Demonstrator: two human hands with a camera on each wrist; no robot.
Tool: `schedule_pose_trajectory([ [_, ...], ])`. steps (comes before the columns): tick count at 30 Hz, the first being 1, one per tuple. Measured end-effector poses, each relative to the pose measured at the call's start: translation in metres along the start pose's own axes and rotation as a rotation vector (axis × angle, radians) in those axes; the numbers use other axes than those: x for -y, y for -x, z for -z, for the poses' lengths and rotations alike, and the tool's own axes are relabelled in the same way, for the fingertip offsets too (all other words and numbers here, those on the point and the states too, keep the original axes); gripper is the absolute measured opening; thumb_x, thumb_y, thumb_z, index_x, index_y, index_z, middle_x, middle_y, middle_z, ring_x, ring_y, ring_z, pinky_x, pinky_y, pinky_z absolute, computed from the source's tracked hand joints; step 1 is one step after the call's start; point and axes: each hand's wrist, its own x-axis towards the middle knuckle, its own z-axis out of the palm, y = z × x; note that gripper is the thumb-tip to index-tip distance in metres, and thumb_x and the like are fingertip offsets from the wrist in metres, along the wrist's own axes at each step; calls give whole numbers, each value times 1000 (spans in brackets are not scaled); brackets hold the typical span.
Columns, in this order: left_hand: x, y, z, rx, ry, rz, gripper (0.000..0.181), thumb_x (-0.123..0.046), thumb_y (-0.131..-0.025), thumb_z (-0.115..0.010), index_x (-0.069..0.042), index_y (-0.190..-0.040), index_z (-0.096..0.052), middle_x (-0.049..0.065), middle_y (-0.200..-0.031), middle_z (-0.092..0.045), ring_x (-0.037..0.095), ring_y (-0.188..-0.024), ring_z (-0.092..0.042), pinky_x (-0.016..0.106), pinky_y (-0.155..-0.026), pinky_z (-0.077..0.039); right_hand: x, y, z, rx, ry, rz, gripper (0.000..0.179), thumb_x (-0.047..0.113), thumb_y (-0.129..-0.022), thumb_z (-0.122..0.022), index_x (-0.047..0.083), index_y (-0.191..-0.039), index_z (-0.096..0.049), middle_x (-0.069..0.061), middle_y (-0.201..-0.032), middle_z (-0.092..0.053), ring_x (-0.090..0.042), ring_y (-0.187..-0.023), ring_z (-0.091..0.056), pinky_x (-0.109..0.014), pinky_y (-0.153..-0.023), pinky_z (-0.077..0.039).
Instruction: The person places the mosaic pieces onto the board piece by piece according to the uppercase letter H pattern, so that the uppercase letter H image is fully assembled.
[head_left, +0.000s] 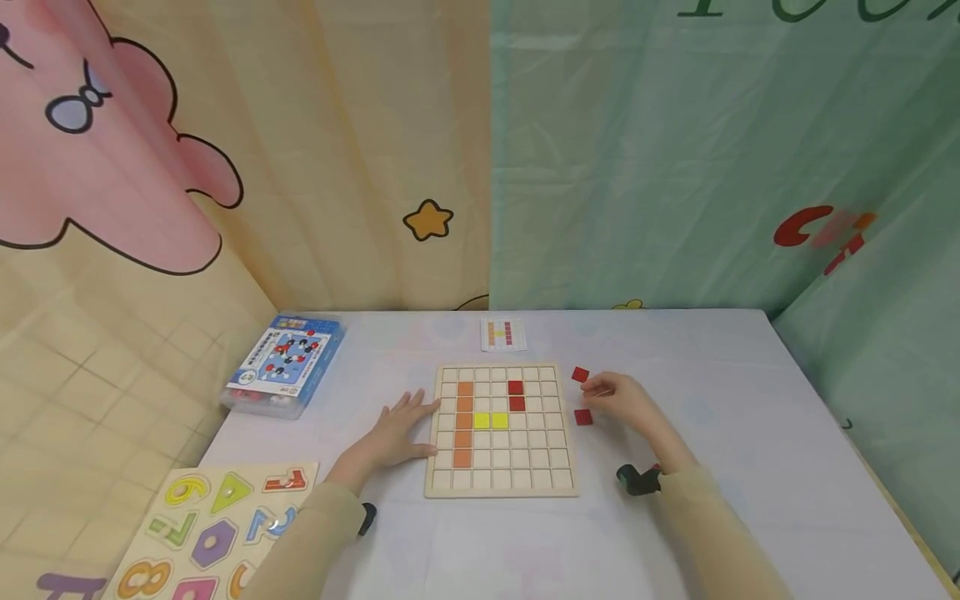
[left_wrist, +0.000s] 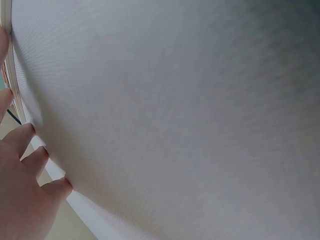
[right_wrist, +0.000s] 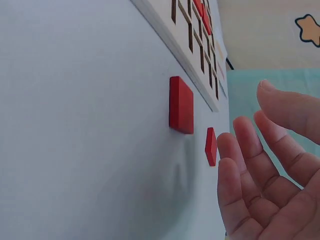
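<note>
A wooden grid board (head_left: 435,487) lies on the table, with a column of orange tiles (head_left: 464,422), two yellow tiles (head_left: 491,421) and two red tiles (head_left: 516,396) in its squares. My left hand (head_left: 393,433) rests at the board's left edge with thumb and fingers spread, touching the frame. To the right of the board, my right hand (head_left: 621,400) hovers beside two loose red tiles, one farther back (head_left: 581,374) and one nearer (head_left: 583,417). In the right wrist view this hand's fingers bend loosely, the thumb stands apart, and nothing lies between them.
Behind the board lies a small pattern card (head_left: 503,333). A blue-lidded box (head_left: 285,364) sits at the back left, and a number-and-shape puzzle board (head_left: 247,500) at the front left. Curtains (head_left: 375,150) hang behind the table.
</note>
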Motion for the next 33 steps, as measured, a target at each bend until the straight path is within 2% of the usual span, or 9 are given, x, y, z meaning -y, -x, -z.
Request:
schedule_pose_trajectory([
  [8, 1, -1, -1, -12, 2, 3, 83, -34, -81, -79, -18, -152, -39, 16, -164, -19, 38, -153, -7, 62, -122, -7, -13, 5, 5, 7, 8, -45, 31, 15, -90, -70, 0, -116, -65, -15, -107, -69, -23, -95, -63, -39, -86, -58],
  [21, 0, 0, 0, -10, -2, 7, 82, -34, -82, -79, -18, -152, -39, 16, -164, -19, 39, -153, -8, 62, -122, -7, -9, 4, -3, 35, 0, -56, 34, 18, -86, -75, 1, -114, -65, -14, -105, -70, -19, -88, -63, -36, -82, -59],
  [28, 1, -1, -2, -10, 1, 14, 82, -34, -82, -78, -19, -152, -39, 15, -164, -19, 38, -153, -7, 61, -122, -6, -8, 3, -14, 29, 54, -33, 28, 13, -85, -76, 1, -108, -67, -11, -97, -70, -19, -86, -62, -35, -80, -56],
  [33, 0, 0, -2, -7, 8, 18, 83, -35, -82, -79, -19, -152, -38, 14, -165, -18, 37, -153, -6, 61, -122, -6, -5, 3, -20, 19, 144, -25, 25, 11, -82, -78, 3, -104, -70, -9, -92, -65, -21, -85, -56, -34, -78, -53],
])
